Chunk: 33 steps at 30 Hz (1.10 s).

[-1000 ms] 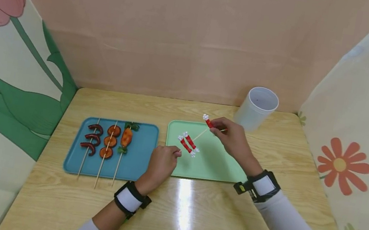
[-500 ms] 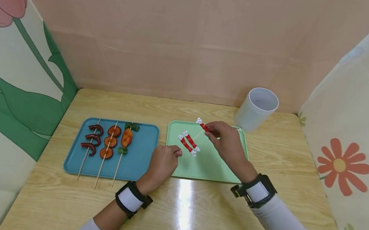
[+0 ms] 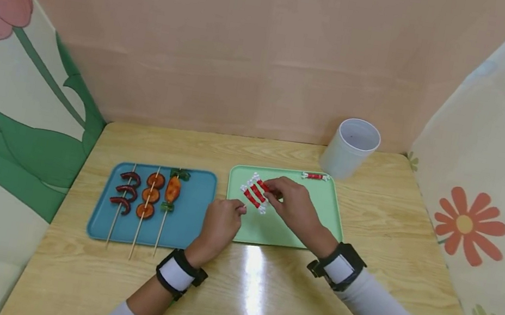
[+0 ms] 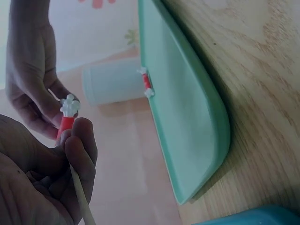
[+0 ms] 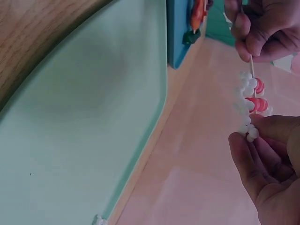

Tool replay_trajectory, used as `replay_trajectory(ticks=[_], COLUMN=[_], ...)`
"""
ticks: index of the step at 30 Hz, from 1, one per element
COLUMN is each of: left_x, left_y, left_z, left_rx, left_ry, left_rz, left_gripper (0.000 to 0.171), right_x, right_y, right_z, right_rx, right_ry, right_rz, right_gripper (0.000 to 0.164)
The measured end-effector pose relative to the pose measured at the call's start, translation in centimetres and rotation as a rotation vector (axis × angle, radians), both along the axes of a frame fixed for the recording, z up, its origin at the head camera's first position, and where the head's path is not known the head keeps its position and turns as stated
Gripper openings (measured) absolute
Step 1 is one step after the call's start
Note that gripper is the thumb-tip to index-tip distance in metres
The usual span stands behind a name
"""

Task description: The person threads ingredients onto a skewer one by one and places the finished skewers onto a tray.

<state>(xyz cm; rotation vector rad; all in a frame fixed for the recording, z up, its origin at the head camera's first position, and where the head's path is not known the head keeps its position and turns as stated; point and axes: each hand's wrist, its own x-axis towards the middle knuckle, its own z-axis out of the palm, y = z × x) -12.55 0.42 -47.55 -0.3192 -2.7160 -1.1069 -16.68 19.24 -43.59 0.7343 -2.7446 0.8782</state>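
Above the green tray (image 3: pixel 290 229), my left hand (image 3: pixel 220 224) pinches a thin wooden skewer (image 4: pixel 80 192) between thumb and fingertips. Two red pieces with bumpy white ends sit side by side on the skewer: a lower red piece (image 3: pixel 252 197) and a middle red piece (image 3: pixel 258 193). Close beside them, my right hand (image 3: pixel 296 206) pinches a third such red piece (image 3: pixel 261 183), partly hidden by the fingers. In the right wrist view, white ends (image 5: pixel 251 133) of this piece show between thumb and fingers. A further red piece (image 3: pixel 315 177) lies at the tray's back right edge.
On the left, a blue tray (image 3: pixel 190 236) holds a skewer of curled sausages (image 3: pixel 124 192), a skewer of round slices (image 3: pixel 145 210) and a skewer with an orange piece (image 3: pixel 173 189) and green pieces. A white cup (image 3: pixel 344 158) stands behind the green tray.
My right hand has moved left and down, bringing the third red piece along the skewer up to the other two. The red piece at the tray's back edge has come into view. My left hand stays put.
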Motion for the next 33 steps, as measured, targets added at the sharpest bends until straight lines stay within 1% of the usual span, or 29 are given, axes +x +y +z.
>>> replay_trajectory(ticks=[4, 7, 10, 12, 13, 16, 20, 23, 26, 30, 33], left_x=[0.1, 0.2, 0.2, 0.3, 0.3, 0.4, 0.6, 0.7, 0.7, 0.8, 0.8], left_y=[-0.4, -0.6, -0.8, -0.9, -1.0, -1.1, -1.4, -1.6, -1.7, -1.8, -1.9], left_z=[-0.1, -0.3, -0.4, -0.5, -0.6, -0.7, -0.8, -1.0, -1.1, -1.2, -1.2], left_rx=[0.001, 0.007, 0.010, 0.015, 0.015, 0.018, 0.013, 0.009, 0.009, 0.015, 0.019], left_ry=[0.001, 0.008, 0.015, 0.018, 0.022, 0.028, 0.023, 0.019, 0.014, 0.008, 0.012], left_rz=[0.014, 0.017, 0.024, 0.029, 0.030, 0.031, 0.034, 0.036, 0.035, 0.026, 0.023], left_gripper=[0.010, 0.010, 0.009, 0.009, 0.009, 0.010, 0.011, 0.011, 0.011, 0.011, 0.010], right_x=[-0.2, -0.7, -2.0, -3.3, -4.0, -6.1, -8.3, -9.6, -10.4, -10.8, -11.0], right_y=[-0.1, 0.3, 1.5, 2.9, 3.7, 6.6, 10.0, 11.7, 12.7, 13.2, 13.4], right_z=[-0.1, -0.4, -1.0, -1.7, -2.1, -3.6, -5.6, -6.8, -7.7, -8.2, -8.4], right_rx=[0.000, -0.026, -0.050, -0.036, -0.021, 0.075, 0.212, 0.287, 0.350, 0.414, 0.442], right_ry=[-0.021, -0.037, -0.044, -0.027, -0.018, 0.010, 0.000, -0.010, 0.000, 0.014, 0.033], right_rz=[0.012, 0.006, -0.044, -0.095, -0.120, -0.196, -0.258, -0.256, -0.234, -0.213, -0.198], right_gripper=[0.022, 0.028, 0.030, 0.029, 0.027, 0.023, 0.018, 0.017, 0.015, 0.014, 0.013])
